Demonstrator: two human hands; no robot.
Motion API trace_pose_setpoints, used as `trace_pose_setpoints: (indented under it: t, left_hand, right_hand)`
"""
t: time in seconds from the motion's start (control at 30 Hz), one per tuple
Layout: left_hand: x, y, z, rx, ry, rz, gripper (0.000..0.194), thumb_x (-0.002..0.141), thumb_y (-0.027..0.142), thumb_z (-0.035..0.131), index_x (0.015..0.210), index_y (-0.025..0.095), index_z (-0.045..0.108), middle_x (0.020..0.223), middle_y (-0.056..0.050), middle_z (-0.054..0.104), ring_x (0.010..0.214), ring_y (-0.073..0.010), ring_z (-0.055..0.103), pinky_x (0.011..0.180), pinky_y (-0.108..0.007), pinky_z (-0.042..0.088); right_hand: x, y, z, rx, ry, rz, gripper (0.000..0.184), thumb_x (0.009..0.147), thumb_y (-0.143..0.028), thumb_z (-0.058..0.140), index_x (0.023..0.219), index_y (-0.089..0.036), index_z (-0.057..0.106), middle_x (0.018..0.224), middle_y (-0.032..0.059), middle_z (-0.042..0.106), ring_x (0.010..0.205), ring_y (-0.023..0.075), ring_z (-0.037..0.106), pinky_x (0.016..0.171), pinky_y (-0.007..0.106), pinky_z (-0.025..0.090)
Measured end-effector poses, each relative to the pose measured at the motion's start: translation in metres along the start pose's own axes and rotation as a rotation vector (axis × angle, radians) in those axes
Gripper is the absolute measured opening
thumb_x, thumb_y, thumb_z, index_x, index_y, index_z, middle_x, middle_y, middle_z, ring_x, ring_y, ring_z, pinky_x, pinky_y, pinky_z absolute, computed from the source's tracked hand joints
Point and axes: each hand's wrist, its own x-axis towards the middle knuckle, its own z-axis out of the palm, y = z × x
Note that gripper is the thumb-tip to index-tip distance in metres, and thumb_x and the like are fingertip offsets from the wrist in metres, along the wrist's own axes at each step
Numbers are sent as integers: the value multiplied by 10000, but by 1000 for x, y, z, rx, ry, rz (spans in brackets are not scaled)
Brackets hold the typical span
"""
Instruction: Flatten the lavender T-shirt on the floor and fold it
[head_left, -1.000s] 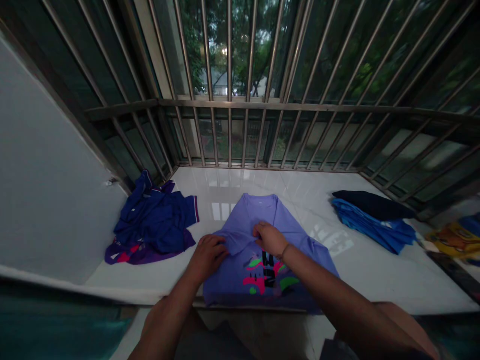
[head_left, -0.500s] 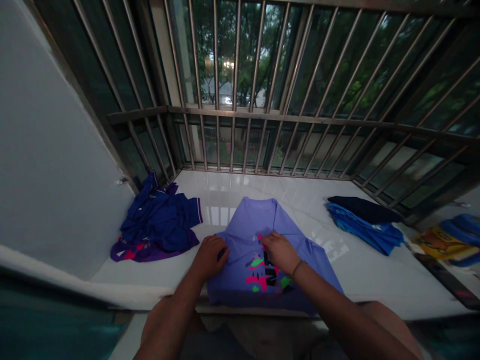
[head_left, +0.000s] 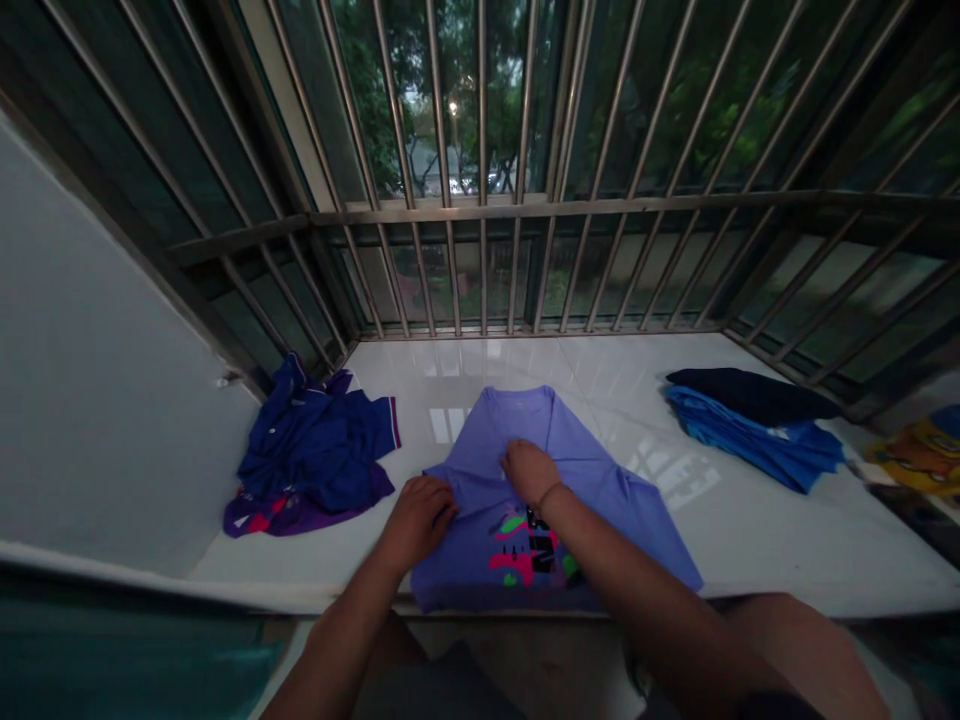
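A light purple shirt with a bright pink, green and black print lies spread on the white ledge, its neckline toward the window and its lower part at the front edge. At the shirt's left edge, by the sleeve, my left hand is closed with curled fingers on the cloth. My right hand rests on the chest above the print, fingers bent together in a pinch on the fabric. Its fingertips are partly hidden. Creases run across the cloth between the two hands.
A rumpled heap of dark blue and purple clothes lies on the ledge at left. Folded blue and black clothes are stacked at right, with a yellow and blue cloth beyond. Metal window bars stand behind.
My right hand has slid up and left across the shirt, from the print toward the neckline. My left hand stays at the shirt's left edge. The camera view has shifted slightly.
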Motion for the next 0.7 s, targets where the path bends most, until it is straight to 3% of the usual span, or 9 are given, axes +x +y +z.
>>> trace_pose_setpoints:
  t: [0.2,0.37,0.53,0.7]
  left_hand:
    - [2,7,-6,-30,19,4,170,1094,251,558,1022,236,711,1163,-112,787,1128,-281,727,1053,-504,553]
    - [4,9,-9,-30,-25,-6,138,1069,283,612,962,241,688,1128,-88,802,1086,-279,744,1087,-527,542]
    - [1,6,-7,-19,28,-38,186,1093,318,577,1140,243,740,1167,-101,827,1120,-293,765,1096,-535,551]
    - [-1,-2,-2,23,-52,-5,212,1097,351,595,1129,268,787,1275,-83,834,1209,-304,763,1144,-576,511]
  right_hand:
    - [-1,-2,-1,5,15,37,269,1122,-249,567,1260,-83,729,1232,209,755,1157,266,736,965,308,516]
    - [-18,4,-16,12,77,10,270,1137,-291,556,1267,-116,715,1248,163,740,1160,268,705,978,322,511]
    - [-80,29,-26,27,137,-69,241,1147,-339,540,1228,-213,730,1248,106,731,1186,264,660,1026,352,492]
    - [-158,86,-6,55,190,-51,223,1119,-338,577,1203,-222,748,1214,111,738,1152,302,666,1010,422,517]
